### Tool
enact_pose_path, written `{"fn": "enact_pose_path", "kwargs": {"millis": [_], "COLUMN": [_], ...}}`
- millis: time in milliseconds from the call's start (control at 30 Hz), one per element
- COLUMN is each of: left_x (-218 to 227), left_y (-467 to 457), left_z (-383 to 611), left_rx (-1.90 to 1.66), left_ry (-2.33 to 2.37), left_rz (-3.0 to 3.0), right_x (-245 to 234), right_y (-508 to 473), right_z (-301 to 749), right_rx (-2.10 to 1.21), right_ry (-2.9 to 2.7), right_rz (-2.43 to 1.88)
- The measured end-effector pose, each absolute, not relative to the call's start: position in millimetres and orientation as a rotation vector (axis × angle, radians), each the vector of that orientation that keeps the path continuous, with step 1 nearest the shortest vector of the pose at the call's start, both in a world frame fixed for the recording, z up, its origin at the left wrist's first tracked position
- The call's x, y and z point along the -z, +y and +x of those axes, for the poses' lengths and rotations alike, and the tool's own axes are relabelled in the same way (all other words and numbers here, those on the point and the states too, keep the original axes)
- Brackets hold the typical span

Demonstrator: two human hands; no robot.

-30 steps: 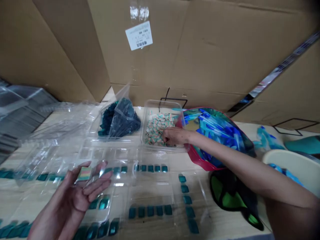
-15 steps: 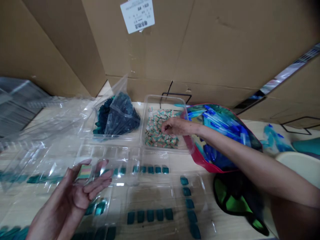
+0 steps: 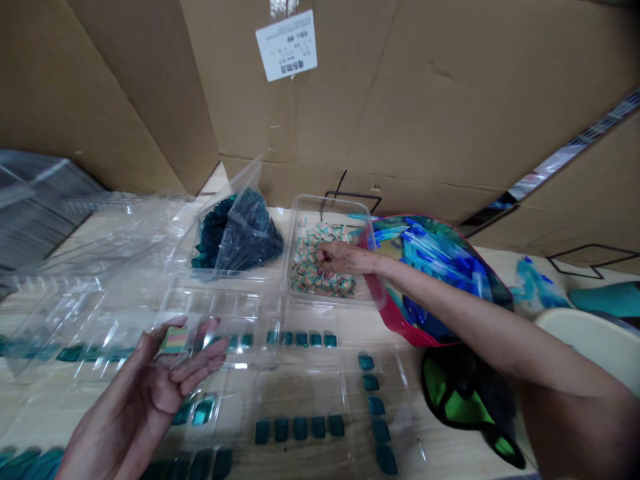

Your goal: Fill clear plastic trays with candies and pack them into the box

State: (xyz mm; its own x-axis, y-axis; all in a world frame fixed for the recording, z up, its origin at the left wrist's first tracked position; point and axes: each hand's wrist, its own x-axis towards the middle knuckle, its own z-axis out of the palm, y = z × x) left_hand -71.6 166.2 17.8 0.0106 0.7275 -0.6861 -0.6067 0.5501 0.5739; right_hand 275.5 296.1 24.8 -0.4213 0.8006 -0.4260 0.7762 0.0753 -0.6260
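My left hand (image 3: pixel 153 383) is palm up at the lower left, holding a small square piece (image 3: pixel 175 340) with green, yellow and pink stripes near the thumb. Its other fingers curve loosely above the clear compartment trays. At the centre, my right hand (image 3: pixel 340 259) reaches into a clear plastic box (image 3: pixel 291 267) of many small wrapped striped pieces (image 3: pixel 310 277). The fingertips are pinched together against the pile; whatever lies between them is hidden. Teal pieces (image 3: pixel 300 428) sit in rows inside the clear trays (image 3: pixel 305 381) below.
Left of the box, dark teal pieces (image 3: pixel 250 233) fill a plastic bag in another container. A red basket (image 3: pixel 395 323) of blue packets lies under my right forearm. Nearby are a black and green item (image 3: pixel 463 400) and a cream tub (image 3: pixel 585 333). Cardboard (image 3: pixel 400 100) stands behind.
My right hand has shifted slightly left within the box of wrapped pieces. The left hand keeps the striped square in nearly the same place. The view has tilted a little.
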Motion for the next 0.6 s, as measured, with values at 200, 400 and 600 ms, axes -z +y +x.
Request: {"fn": "enact_pose_path", "kwargs": {"millis": [200, 400, 600], "left_x": [-31.8, -38.0, -41.9], "left_y": [156.2, 152.1, 149.0], "left_z": [-62.7, -62.0, -60.9], "left_rx": [-1.091, -1.077, -1.083], "left_ry": [1.032, 0.993, 0.983], "left_rz": [0.147, 0.162, 0.214], "right_x": [-38.1, -31.1, -25.9], "right_y": [289.8, 300.8, 306.7], "right_z": [269.1, 285.2, 285.2], "right_rx": [-1.530, -1.393, -1.196], "right_ry": [-1.947, -2.120, -2.438], "right_rz": [-1.710, -1.611, -1.445]}}
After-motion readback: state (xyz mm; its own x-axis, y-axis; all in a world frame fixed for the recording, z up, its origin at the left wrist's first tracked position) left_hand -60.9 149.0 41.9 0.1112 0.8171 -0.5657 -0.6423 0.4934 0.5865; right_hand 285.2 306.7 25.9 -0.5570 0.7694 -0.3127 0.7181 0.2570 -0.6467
